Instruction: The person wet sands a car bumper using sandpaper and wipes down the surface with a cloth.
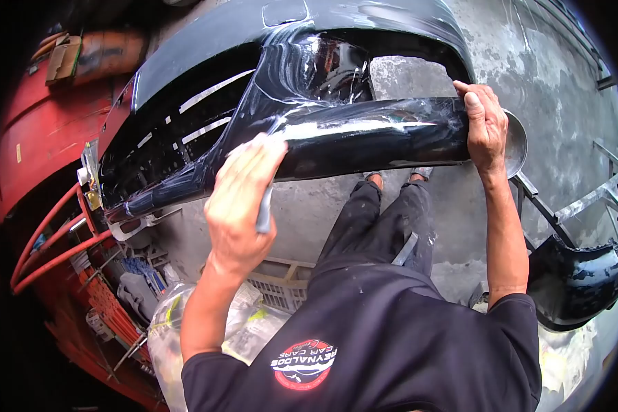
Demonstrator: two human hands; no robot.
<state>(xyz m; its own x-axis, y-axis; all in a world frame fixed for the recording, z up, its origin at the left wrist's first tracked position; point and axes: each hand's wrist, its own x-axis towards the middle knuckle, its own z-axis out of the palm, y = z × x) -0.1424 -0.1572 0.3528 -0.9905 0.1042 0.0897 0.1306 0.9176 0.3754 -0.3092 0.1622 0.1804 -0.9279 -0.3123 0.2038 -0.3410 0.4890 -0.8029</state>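
A black car bumper [378,141] lies across in front of me, wet and streaked with whitish residue around its middle opening. My left hand [244,192] presses flat on its near strip, fingers stretched together. Under that palm shows the edge of a pale grey sheet [264,211], which looks like sandpaper; most of it is hidden. My right hand [486,127] grips the right end of the same strip, thumb on top, with some fingers hidden behind the edge.
A round metal piece [518,144] sits just beyond my right hand. Another black bumper part [580,278] rests at the right near metal frames [590,196]. Red bars [62,233], a grey crate [278,285] and plastic-wrapped items [185,336] stand at the left.
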